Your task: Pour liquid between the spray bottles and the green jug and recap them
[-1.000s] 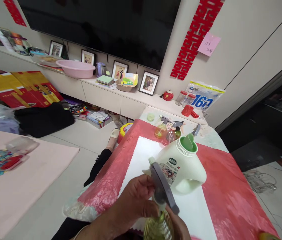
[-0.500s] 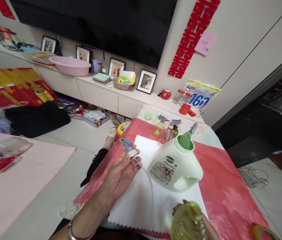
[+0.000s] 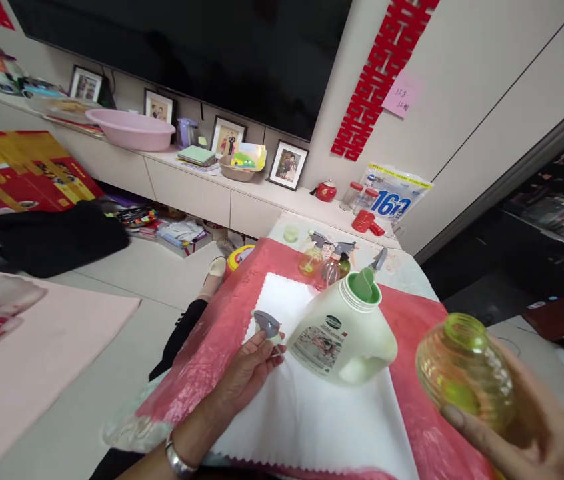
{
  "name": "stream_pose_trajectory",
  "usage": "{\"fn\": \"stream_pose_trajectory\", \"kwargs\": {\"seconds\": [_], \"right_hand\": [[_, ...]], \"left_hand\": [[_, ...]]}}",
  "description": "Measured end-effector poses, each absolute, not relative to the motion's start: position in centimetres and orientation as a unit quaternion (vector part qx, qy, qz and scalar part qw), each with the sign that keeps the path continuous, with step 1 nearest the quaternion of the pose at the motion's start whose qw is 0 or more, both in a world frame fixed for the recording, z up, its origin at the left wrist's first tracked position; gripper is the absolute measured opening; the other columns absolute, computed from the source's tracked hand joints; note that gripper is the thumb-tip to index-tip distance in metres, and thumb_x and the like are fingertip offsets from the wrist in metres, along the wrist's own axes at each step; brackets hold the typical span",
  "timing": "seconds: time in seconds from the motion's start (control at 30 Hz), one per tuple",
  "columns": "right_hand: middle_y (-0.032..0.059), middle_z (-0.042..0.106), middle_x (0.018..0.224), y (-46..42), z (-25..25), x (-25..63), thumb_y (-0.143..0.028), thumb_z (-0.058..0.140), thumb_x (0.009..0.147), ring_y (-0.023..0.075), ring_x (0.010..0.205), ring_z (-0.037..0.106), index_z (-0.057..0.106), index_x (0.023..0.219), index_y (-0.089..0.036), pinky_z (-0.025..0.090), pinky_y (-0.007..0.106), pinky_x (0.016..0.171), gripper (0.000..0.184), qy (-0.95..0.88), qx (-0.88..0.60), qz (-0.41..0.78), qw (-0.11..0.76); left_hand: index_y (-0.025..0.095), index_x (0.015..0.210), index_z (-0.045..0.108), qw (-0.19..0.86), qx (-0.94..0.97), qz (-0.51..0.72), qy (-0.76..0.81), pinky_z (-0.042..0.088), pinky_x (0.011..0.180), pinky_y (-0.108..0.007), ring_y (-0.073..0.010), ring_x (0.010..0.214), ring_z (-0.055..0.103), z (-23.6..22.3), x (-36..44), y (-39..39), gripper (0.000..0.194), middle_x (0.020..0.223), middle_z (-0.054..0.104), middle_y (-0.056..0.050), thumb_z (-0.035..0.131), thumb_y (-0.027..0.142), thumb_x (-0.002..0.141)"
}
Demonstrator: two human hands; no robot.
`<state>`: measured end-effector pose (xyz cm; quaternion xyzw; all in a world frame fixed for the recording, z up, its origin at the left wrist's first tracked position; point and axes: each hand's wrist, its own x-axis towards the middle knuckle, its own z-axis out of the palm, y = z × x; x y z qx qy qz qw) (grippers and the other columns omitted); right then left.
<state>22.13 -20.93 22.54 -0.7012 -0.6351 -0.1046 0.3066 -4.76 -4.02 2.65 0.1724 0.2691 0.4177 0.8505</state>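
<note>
The left hand (image 3: 252, 370) reaches up and forward from the lower edge of the view, its forearm slanting to the right and a silver metal bangle (image 3: 178, 459) round the wrist. Thumb and fingers are closed in a pinch on the grey plastic trigger sprayer head (image 3: 267, 323), gripping it low, near its pale collar; a thin clear tube trails from it, too faint to follow to its end. The sprayer head is above a white sheet with a scalloped edge (image 3: 282, 420), left of the pale green plastic jug (image 3: 357, 343).

The right hand (image 3: 537, 427) comes in from the lower right, its forearm mostly outside the view. It is curled round the yellow-green translucent ribbed bottle (image 3: 465, 373), thumb across the near side and the other fingers largely hidden behind. The bottle leans a little, its uncapped mouth upward and to the left. The hands are well apart, with the jug between them, standing on the desk (image 3: 415, 277), which is partly covered by shiny red plastic sheeting (image 3: 242, 297).
</note>
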Motion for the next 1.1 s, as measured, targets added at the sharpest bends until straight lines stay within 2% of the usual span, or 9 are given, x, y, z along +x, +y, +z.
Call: {"fn": "stream_pose_trajectory", "kwargs": {"seconds": [0.07, 0.17, 0.23, 0.43, 0.6, 0.8, 1.1], "right_hand": [[0.0046, 0.058, 0.13, -19.3, 23.8, 22.5, -0.069, 0.063, 0.094, 0.0235, 0.106, 0.064, 0.046, 0.151, -0.024, 0.059, 0.024, 0.062, 0.075, -0.647, -0.697, -0.17, 0.259], [0.006, 0.054, 0.134, -17.1, 25.2, 22.2, -0.069, 0.051, 0.1, 0.0238, 0.115, 0.057, 0.044, 0.15, -0.02, 0.055, 0.032, 0.089, 0.07, -0.687, -0.659, -0.23, 0.202], [0.008, 0.052, 0.135, -16.0, 25.8, 21.9, -0.065, 0.046, 0.104, 0.0248, 0.119, 0.054, 0.044, 0.15, -0.018, 0.049, 0.037, 0.098, 0.066, -0.708, -0.638, -0.241, 0.186], [0.0131, 0.048, 0.137, -14.3, 26.8, 22.1, -0.058, 0.038, 0.106, 0.0298, 0.116, 0.053, 0.042, 0.15, -0.014, 0.047, 0.042, 0.093, 0.063, -0.731, -0.603, -0.293, 0.129], [0.0149, 0.048, 0.135, -13.8, 27.9, 22.1, -0.052, 0.038, 0.105, 0.0331, 0.113, 0.053, 0.042, 0.147, -0.014, 0.048, 0.046, 0.087, 0.057, -0.741, -0.584, -0.321, 0.079], [0.0155, 0.05, 0.131, -12.9, 28.8, 21.9, -0.042, 0.037, 0.104, 0.0332, 0.108, 0.053, 0.045, 0.142, -0.014, 0.048, 0.043, 0.079, 0.048, -0.745, -0.556, -0.37, 0.009], [0.0133, 0.05, 0.134, -12.4, 29.5, 22.0, -0.041, 0.036, 0.102, 0.0343, 0.111, 0.054, 0.044, 0.142, -0.017, 0.048, 0.046, 0.082, 0.046, -0.739, -0.551, -0.387, -0.02]], "left_hand": [[0.019, 0.107, 0.074, 0.854, 0.172, 0.414, 0.265, 0.052, 0.079, -0.026, -0.0135, 0.087, 0.068, 2.5, -4.8, -4.0, 0.051, 0.108, 0.072, -0.005, 0.094, 0.032, 0.062], [0.019, 0.106, 0.075, 0.855, 0.175, 0.412, 0.261, 0.052, 0.078, -0.026, -0.0133, 0.086, 0.067, 2.4, -4.9, -3.9, 0.05, 0.107, 0.072, -0.006, 0.095, 0.032, 0.062], [0.019, 0.107, 0.075, 0.855, 0.178, 0.413, 0.259, 0.052, 0.078, -0.026, -0.0135, 0.086, 0.067, 2.4, -4.9, -3.9, 0.048, 0.107, 0.072, -0.006, 0.093, 0.032, 0.065], [0.017, 0.108, 0.075, 0.854, 0.185, 0.414, 0.253, 0.05, 0.077, -0.027, -0.0143, 0.085, 0.066, 2.4, -5.0, -4.0, 0.044, 0.107, 0.07, -0.007, 0.091, 0.03, 0.069], [0.018, 0.106, 0.076, 0.855, 0.183, 0.411, 0.259, 0.049, 0.078, -0.027, -0.0142, 0.085, 0.066, 2.5, -4.9, -4.1, 0.046, 0.106, 0.071, -0.007, 0.092, 0.033, 0.066], [0.017, 0.106, 0.075, 0.858, 0.175, 0.414, 0.25, 0.047, 0.078, -0.028, -0.0142, 0.084, 0.066, 2.5, -4.9, -4.0, 0.044, 0.106, 0.072, -0.008, 0.092, 0.03, 0.067], [0.018, 0.107, 0.075, 0.855, 0.187, 0.41, 0.256, 0.048, 0.078, -0.027, -0.0142, 0.085, 0.066, 2.3, -4.9, -3.8, 0.044, 0.108, 0.071, -0.008, 0.091, 0.031, 0.068]]}}
